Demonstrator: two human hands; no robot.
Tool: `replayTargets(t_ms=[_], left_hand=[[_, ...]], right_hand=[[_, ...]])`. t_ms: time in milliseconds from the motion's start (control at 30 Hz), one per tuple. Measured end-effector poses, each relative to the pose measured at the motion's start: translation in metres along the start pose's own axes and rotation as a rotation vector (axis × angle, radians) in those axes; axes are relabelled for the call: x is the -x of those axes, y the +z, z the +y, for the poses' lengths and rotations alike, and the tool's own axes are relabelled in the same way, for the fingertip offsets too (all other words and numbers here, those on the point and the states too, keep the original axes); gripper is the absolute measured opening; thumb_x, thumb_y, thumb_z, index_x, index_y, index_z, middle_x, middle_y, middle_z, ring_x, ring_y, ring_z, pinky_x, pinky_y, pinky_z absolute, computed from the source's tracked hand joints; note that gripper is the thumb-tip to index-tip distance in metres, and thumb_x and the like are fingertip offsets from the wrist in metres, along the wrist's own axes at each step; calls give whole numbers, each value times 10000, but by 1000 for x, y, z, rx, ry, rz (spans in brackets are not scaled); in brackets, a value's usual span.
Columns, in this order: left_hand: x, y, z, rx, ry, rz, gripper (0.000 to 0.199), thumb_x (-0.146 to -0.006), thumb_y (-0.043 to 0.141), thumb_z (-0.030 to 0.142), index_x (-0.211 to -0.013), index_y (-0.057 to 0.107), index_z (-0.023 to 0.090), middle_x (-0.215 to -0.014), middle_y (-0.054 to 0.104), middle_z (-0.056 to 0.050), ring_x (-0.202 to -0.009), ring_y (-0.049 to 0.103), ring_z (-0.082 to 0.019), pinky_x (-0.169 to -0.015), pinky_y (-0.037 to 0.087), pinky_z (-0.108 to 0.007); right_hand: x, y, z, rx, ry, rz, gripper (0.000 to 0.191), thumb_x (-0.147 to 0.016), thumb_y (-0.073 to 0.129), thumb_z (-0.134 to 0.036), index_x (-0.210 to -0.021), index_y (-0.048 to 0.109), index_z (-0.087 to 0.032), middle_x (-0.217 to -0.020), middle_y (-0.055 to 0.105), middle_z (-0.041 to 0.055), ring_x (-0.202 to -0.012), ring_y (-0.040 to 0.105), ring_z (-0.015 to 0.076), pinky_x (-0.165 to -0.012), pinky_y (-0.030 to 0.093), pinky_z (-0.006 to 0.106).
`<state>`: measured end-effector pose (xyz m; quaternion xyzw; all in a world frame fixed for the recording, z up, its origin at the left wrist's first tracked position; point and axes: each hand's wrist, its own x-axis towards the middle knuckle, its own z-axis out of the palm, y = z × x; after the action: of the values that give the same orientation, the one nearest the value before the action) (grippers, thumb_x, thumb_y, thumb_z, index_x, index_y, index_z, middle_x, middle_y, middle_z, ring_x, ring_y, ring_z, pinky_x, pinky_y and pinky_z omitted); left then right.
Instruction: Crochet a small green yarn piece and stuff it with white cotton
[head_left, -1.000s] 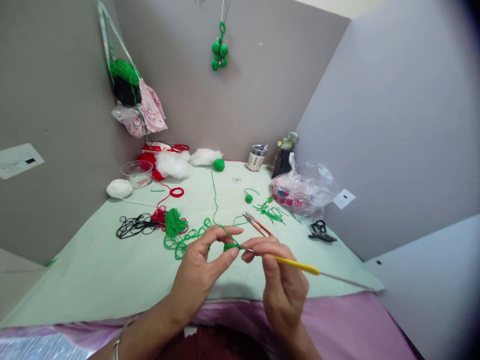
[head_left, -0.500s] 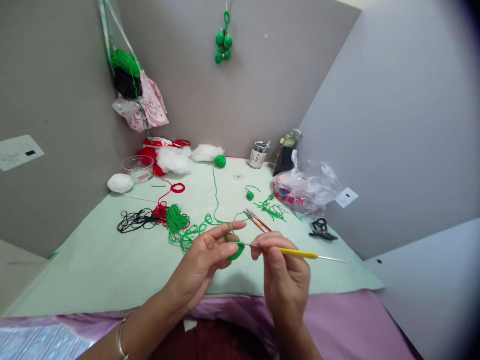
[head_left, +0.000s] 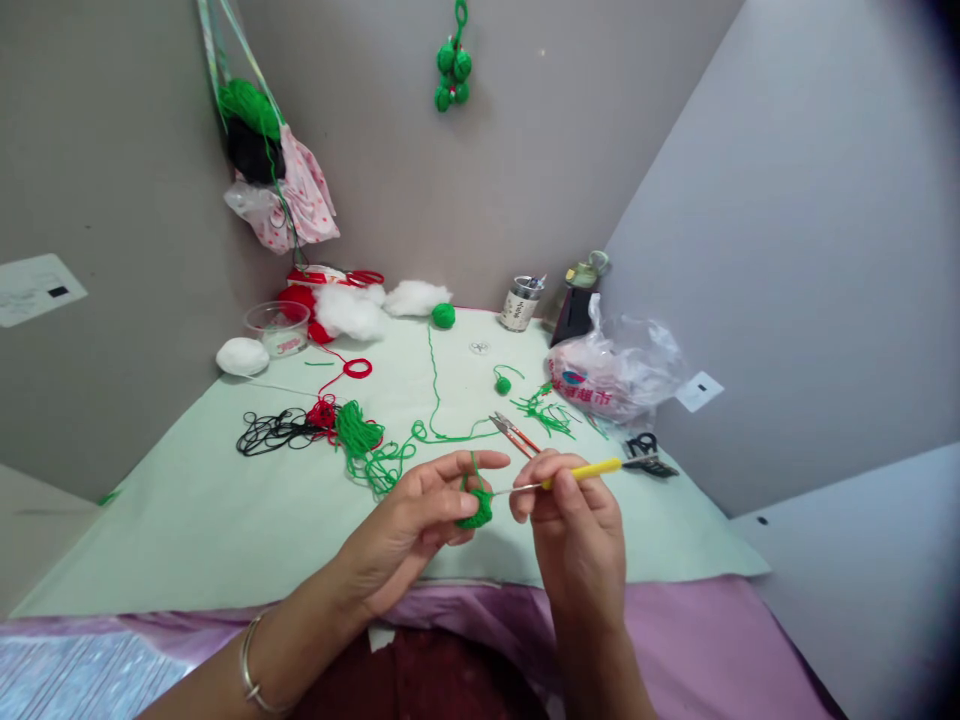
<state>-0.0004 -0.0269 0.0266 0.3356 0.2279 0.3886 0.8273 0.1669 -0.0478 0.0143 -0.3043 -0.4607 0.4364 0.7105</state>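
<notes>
Between thumb and fingers, my left hand (head_left: 416, 510) pinches a small green crochet piece (head_left: 477, 512). Green yarn runs over its raised index finger. My right hand (head_left: 574, 510) grips a crochet hook (head_left: 592, 471) by its yellow handle, like a pen. The hook's thin metal shaft points left, its tip at the edge of the crochet piece; whether it is inside a stitch I cannot tell. Just beyond the hands lie orange-handled thread snips (head_left: 514, 434). A loose green yarn hank (head_left: 360, 428) rests on the table to the left, with strands trailing toward the hands.
Black yarn (head_left: 274, 432), a red yarn ring (head_left: 358, 368), white stuffing (head_left: 351, 312) and a clear tub (head_left: 277, 330) lie left. Green yarn scraps (head_left: 551, 414), a plastic bag (head_left: 619, 370) and black clips (head_left: 646, 456) are right. A tin of pens (head_left: 519, 305) stands behind.
My right hand has turned, tilting the hook so its handle end rises. The crochet piece shows more of its face below my left thumb. The view has shifted slightly.
</notes>
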Motion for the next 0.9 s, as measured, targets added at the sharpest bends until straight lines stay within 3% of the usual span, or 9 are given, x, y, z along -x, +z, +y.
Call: replayTargets(t_ms=[100,200,267,433,533,600,700,800,900], left_hand=[[-1,0,-5,-78,87,37,398,-754,890,288,-1146,829,258,-871,584,2,-715,476,-75,-649,378,-185],[-2,1,-11,-219,200,87,373,-799,882,298,-1166,818,309,-852,606,10,-792,536,-107,-787,435,-225],[-2,0,-14,-284,241,116,372,-823,871,305,-1189,808,321,-858,605,13,-797,518,-112,-790,429,-232],[0,-3,-14,-316,273,154,357,-881,818,350,-1236,787,319,-902,585,13,-741,438,-105,-699,391,-231],[-1,-2,-13,-305,272,146,395,-864,833,329,-1255,781,306,-910,592,9,-751,449,-107,-724,403,-238],[-3,0,-14,-293,272,171,410,-844,852,316,-1248,786,291,-907,595,7,-772,467,-110,-742,406,-241],[-5,4,-15,-214,249,210,470,-812,881,332,-1267,777,270,-890,608,4,-798,495,-115,-757,404,-239],[-7,5,-12,-83,99,167,517,-785,892,362,-1274,777,234,-868,607,-2,-726,453,-95,-712,386,-233],[-7,4,-7,-28,38,158,435,-771,892,325,-1183,820,207,-824,559,12,-652,363,-75,-684,375,-230]], right_hand=[[1,2,2,-33,48,-25,213,-1016,641,-343,-880,766,-237,-795,680,0,-615,599,97,-572,494,228],[8,4,7,199,-91,-33,157,-1009,660,-308,-932,790,-265,-854,717,12,-763,645,131,-723,541,269],[12,5,10,330,-177,-8,142,-1007,663,-264,-972,800,-276,-894,737,18,-844,653,147,-795,541,288],[10,4,10,167,-64,33,165,-1021,642,-312,-957,788,-265,-900,742,12,-711,613,121,-675,519,269],[8,5,8,133,-43,37,195,-1029,623,-326,-936,779,-256,-878,737,13,-685,615,122,-656,529,272],[10,5,9,250,-111,15,198,-1039,596,-270,-968,780,-269,-884,735,14,-705,629,133,-665,536,284],[16,4,13,609,-395,-45,263,-989,634,-129,-1109,791,-302,-1006,750,45,-892,696,184,-759,565,326],[20,1,15,833,-629,-91,398,-936,671,-58,-1224,772,-314,-1136,752,72,-1030,708,220,-837,573,358],[17,1,12,649,-485,14,303,-994,599,-99,-1143,776,-294,-955,753,35,-861,692,187,-783,553,351]])
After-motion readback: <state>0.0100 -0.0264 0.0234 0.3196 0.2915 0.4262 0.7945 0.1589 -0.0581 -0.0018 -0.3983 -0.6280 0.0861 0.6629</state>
